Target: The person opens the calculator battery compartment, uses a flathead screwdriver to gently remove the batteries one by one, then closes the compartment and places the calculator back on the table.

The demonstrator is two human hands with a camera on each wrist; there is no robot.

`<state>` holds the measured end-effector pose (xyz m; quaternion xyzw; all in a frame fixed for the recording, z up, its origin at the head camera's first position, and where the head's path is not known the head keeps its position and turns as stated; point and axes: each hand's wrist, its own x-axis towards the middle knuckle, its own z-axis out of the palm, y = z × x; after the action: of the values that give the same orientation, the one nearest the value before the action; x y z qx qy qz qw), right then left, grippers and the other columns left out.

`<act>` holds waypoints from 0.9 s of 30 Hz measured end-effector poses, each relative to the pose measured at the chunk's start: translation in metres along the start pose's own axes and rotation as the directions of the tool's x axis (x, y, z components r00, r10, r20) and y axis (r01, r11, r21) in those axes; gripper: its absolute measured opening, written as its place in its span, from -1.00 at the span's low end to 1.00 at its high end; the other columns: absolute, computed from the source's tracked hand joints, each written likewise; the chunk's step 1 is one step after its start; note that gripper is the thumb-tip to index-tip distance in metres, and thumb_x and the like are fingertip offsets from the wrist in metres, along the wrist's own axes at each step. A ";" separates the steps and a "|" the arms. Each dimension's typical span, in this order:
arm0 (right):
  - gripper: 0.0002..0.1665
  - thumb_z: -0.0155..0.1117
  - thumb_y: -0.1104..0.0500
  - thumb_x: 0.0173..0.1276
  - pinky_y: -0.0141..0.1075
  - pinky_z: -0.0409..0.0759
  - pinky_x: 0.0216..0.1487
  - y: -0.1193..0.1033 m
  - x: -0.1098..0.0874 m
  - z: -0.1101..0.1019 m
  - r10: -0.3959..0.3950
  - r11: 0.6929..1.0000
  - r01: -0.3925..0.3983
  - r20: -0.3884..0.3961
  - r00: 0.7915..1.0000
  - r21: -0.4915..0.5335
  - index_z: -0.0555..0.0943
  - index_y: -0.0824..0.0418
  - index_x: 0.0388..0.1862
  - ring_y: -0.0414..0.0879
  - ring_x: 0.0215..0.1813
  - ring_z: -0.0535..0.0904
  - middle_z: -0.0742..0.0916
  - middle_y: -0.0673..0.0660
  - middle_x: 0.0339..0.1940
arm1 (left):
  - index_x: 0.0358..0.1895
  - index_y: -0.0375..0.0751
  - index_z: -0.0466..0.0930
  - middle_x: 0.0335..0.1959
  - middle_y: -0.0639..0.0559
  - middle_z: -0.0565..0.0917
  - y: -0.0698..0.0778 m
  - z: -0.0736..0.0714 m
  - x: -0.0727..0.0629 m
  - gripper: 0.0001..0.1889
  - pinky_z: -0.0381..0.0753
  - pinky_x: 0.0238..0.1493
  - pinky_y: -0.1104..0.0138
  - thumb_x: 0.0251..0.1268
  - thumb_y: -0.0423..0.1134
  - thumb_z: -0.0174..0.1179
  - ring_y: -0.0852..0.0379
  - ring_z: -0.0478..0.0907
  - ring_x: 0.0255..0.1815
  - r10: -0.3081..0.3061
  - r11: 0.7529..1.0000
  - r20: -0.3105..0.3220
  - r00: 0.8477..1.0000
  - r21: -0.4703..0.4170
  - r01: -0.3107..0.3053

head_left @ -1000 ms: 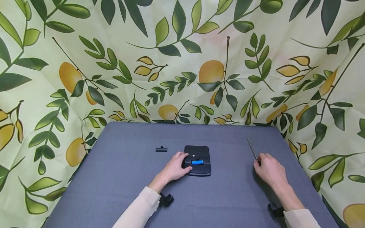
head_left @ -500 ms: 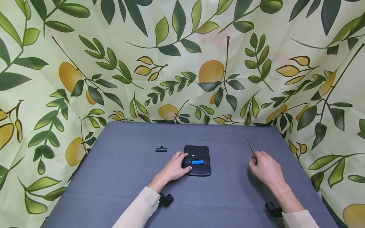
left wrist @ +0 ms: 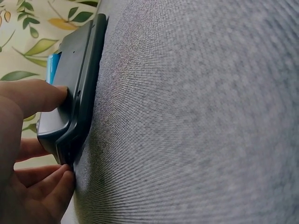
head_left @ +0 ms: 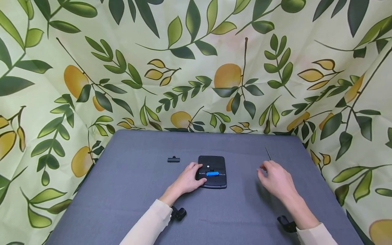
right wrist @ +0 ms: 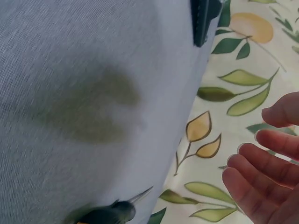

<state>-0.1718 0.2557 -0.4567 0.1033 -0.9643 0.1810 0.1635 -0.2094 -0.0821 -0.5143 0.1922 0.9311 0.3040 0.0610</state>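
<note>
A flat black calculator-like device (head_left: 216,162) lies back side up on the table, a blue battery (head_left: 212,173) showing in its recess. My left hand (head_left: 187,178) holds it by the left edge; in the left wrist view the thumb (left wrist: 44,95) presses on top and the other fingers are at the side. My right hand (head_left: 277,180) hovers over the table to the device's right with nothing in it, fingers apart from the thumb. Behind that hand lies a screwdriver (head_left: 268,153), mostly hidden in the head view; its dark handle (right wrist: 112,212) shows in the right wrist view.
A small black battery cover (head_left: 173,160) lies left of the device, beyond my left hand. The grey cloth-covered table (head_left: 137,149) meets a leaf-and-fruit patterned curtain (head_left: 196,68) at the back and sides. Each wrist wears a black camera mount (head_left: 178,213).
My right hand has let go of the screwdriver, which stays on the table, and has moved left toward the device. The left hand and the device have stayed in place.
</note>
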 end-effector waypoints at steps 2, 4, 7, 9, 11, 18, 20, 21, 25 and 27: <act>-0.90 0.34 0.23 0.29 0.02 0.55 -0.43 -0.004 0.001 0.001 -0.010 1.000 0.010 0.003 1.000 0.004 0.67 0.26 -0.28 0.03 -0.34 0.57 0.68 0.14 -0.35 | 0.44 -0.24 0.41 0.34 -0.18 0.44 0.000 0.000 0.001 -0.33 0.41 0.36 0.00 0.36 0.01 0.29 -0.12 0.40 0.37 0.000 1.000 -0.001 1.000 0.003 0.000; -0.90 0.34 0.22 0.29 0.01 0.56 -0.42 -0.007 0.002 0.002 -0.016 1.000 0.016 0.001 1.000 0.007 0.67 0.25 -0.28 0.02 -0.34 0.57 0.68 0.13 -0.35 | 0.44 -0.24 0.41 0.34 -0.18 0.44 0.000 -0.001 0.001 -0.33 0.41 0.37 0.00 0.36 0.01 0.29 -0.12 0.40 0.37 0.000 1.000 -0.002 1.000 0.003 0.000; -0.90 0.36 0.21 0.29 0.00 0.57 -0.40 -0.012 0.002 0.005 -0.028 1.000 0.028 -0.010 1.000 0.011 0.67 0.24 -0.29 0.01 -0.34 0.57 0.68 0.12 -0.34 | 0.44 -0.24 0.42 0.34 -0.19 0.44 0.001 -0.001 0.001 -0.33 0.41 0.36 -0.01 0.36 0.01 0.29 -0.12 0.41 0.37 0.002 1.000 0.002 1.000 0.001 -0.002; -0.91 0.38 0.21 0.28 -0.02 0.57 -0.40 -0.015 0.002 0.006 -0.042 0.999 0.042 -0.020 0.999 0.012 0.67 0.22 -0.31 0.00 -0.34 0.57 0.68 0.12 -0.35 | 0.44 -0.25 0.42 0.34 -0.19 0.44 0.001 -0.001 0.001 -0.33 0.41 0.36 -0.01 0.36 0.01 0.29 -0.13 0.41 0.37 0.003 1.000 0.004 1.000 -0.001 -0.003; -0.92 0.40 0.22 0.28 -0.04 0.56 -0.41 -0.018 0.003 0.007 -0.056 0.998 0.057 -0.025 0.998 0.016 0.68 0.21 -0.31 -0.02 -0.35 0.56 0.68 0.11 -0.36 | 0.44 -0.25 0.42 0.34 -0.19 0.44 0.001 -0.001 0.000 -0.33 0.41 0.36 0.00 0.36 0.00 0.29 -0.12 0.41 0.37 0.001 1.000 0.006 1.000 0.000 -0.001; -0.92 0.44 0.22 0.27 -0.07 0.57 -0.39 -0.029 0.007 0.014 -0.088 0.996 0.089 -0.040 0.995 0.016 0.68 0.19 -0.34 -0.04 -0.33 0.56 0.66 0.07 -0.39 | 0.43 -0.26 0.42 0.34 -0.19 0.44 0.001 -0.001 0.000 -0.34 0.41 0.37 0.00 0.36 -0.01 0.29 -0.12 0.40 0.37 0.001 1.000 -0.002 1.000 -0.004 -0.001; -0.92 0.44 0.21 0.27 -0.08 0.58 -0.37 -0.032 0.008 0.015 -0.096 0.995 0.097 -0.041 0.995 0.014 0.69 0.19 -0.33 -0.04 -0.32 0.57 0.67 0.07 -0.38 | 0.43 -0.26 0.42 0.33 -0.18 0.45 0.000 0.000 0.000 -0.34 0.41 0.36 0.00 0.36 -0.01 0.29 -0.12 0.41 0.37 0.008 1.000 -0.005 1.000 0.000 -0.008; -0.92 0.44 0.20 0.27 -0.08 0.58 -0.36 -0.033 0.008 0.016 -0.100 0.995 0.100 -0.041 0.994 0.013 0.69 0.18 -0.33 -0.04 -0.32 0.57 0.68 0.07 -0.38 | 0.43 -0.26 0.42 0.33 -0.18 0.45 0.000 0.000 0.001 -0.34 0.41 0.36 0.00 0.36 -0.01 0.29 -0.12 0.41 0.36 0.013 1.000 -0.008 1.000 0.003 -0.013; -0.92 0.44 0.19 0.27 -0.09 0.59 -0.35 -0.039 0.010 0.019 -0.112 0.994 0.112 -0.040 0.993 0.014 0.69 0.17 -0.33 -0.04 -0.30 0.58 0.70 0.09 -0.35 | 0.42 -0.27 0.43 0.31 -0.19 0.46 -0.001 0.000 0.001 -0.35 0.42 0.35 0.00 0.35 -0.02 0.29 -0.12 0.42 0.35 0.024 1.000 -0.014 1.000 0.006 -0.024; -0.91 0.45 0.20 0.26 -0.09 0.60 -0.35 -0.043 0.011 0.020 -0.119 0.993 0.120 -0.041 0.992 0.011 0.69 0.17 -0.34 -0.04 -0.30 0.59 0.70 0.09 -0.35 | 0.41 -0.28 0.43 0.31 -0.19 0.46 0.000 -0.001 0.001 -0.35 0.42 0.34 0.00 0.35 -0.03 0.30 -0.13 0.42 0.35 0.026 1.000 -0.013 1.000 0.002 -0.026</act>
<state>-0.1771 0.2074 -0.4571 0.1583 -0.9517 0.1793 0.1926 -0.2101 -0.0825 -0.5142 0.2024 0.9291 0.3054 0.0509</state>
